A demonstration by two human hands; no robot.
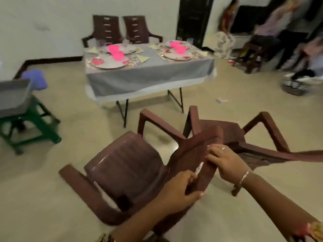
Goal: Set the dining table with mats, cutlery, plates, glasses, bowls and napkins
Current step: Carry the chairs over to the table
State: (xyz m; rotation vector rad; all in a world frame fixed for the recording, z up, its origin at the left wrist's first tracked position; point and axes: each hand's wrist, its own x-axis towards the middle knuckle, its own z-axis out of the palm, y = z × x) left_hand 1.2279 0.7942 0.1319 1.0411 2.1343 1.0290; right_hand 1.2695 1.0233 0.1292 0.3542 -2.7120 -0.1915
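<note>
2 brown chairs (125,165) on beige floor (70,110); left hand (176,191) and right hand (225,161) grip 1 backrest (197,154); laid table (148,75) beyond.

**Moulded plastic, matt cloth and a smooth pale floor**

The nearest chair (125,165) is brown moulded plastic with a glossy seat that catches soft highlights and a duller, ribbed back. The chair behind it (232,131) looks like the same plastic. A matt grey tablecloth (150,75) of woven cloth covers the desk (124,121), whose thin legs look like black-painted metal. The bowls (116,53) are bright pink plastic, the plates (176,56) are smooth and glossy, and the glasses (101,44) are clear. The yellow napkins (143,58) are matt, but blur hides whether they are paper or cloth. The stool (35,126) is dull green plastic. The floor (70,105) is smooth with a faint sheen. The bracelet (244,177) is made of shiny metal links.
</note>
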